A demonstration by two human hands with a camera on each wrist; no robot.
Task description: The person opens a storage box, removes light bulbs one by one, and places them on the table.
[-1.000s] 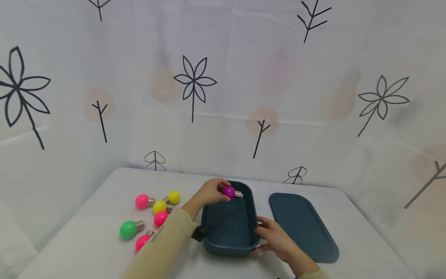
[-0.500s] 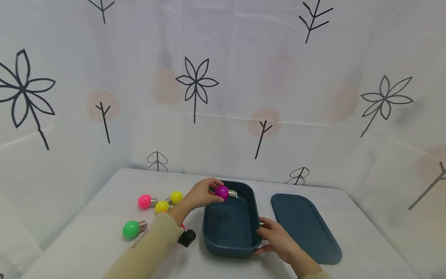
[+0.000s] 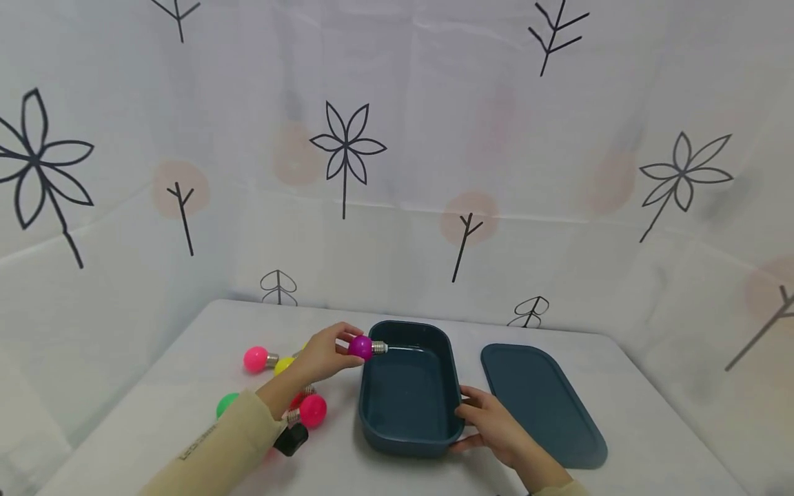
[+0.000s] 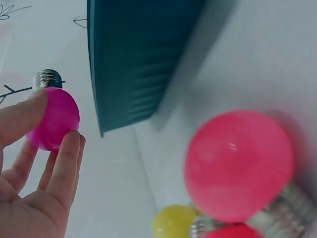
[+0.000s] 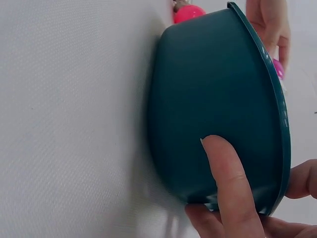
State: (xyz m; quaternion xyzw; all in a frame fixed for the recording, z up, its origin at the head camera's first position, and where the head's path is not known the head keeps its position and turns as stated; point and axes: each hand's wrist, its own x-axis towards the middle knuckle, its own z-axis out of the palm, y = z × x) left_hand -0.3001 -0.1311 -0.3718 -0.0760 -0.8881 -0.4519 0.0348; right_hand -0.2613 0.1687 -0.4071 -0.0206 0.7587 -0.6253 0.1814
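Observation:
My left hand pinches a purple light bulb by its round globe, thumb on one side and fingers on the other. The bulb's metal screw base points right and overlaps the left rim of a dark teal box in the head view. No bulb shows inside the box. At the box's near right corner, my right hand holds it by the wall and rim. In the right wrist view one finger lies along the outer wall.
Several more bulbs lie on the white tabletop left of the box: a pink bulb, a yellow bulb, another pink bulb and a green bulb, partly behind the left sleeve. A flat teal lid lies to the right.
My left hand has carried the purple bulb leftward, from over the far part of the box to its left rim. The right hand and the box have stayed put.

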